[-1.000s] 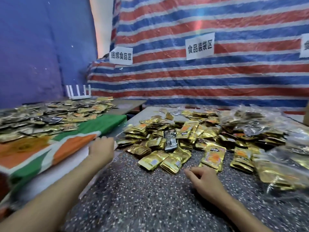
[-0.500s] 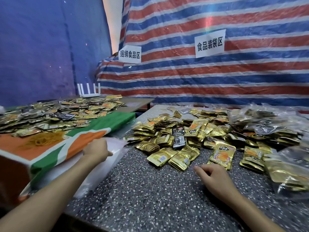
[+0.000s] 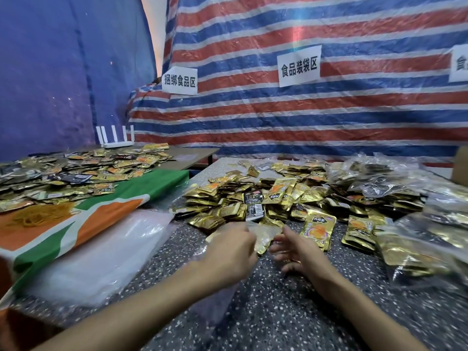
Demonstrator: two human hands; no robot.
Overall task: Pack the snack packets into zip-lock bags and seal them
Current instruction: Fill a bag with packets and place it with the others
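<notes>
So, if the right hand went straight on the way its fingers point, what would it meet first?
Probably the clear zip-lock bag that the left hand pinches, just ahead of the right hand; blur leaves depth uncertain.

The left hand (image 3: 229,252) is gripping a limp clear plastic zip-lock bag (image 3: 264,239) above the near middle of the speckled dark grey table (image 3: 278,312), with blurred film trailing under the wrist. The right hand (image 3: 297,253) is hovering just beside it, fingers spreading toward the bag's edge. A heap of gold foil snack packets (image 3: 220,211) is lying across the table's far half. Filled clear bags (image 3: 417,239) are lying piled along its right edge, and a stack of empty clear bags (image 3: 101,259) is resting at its left edge.
</notes>
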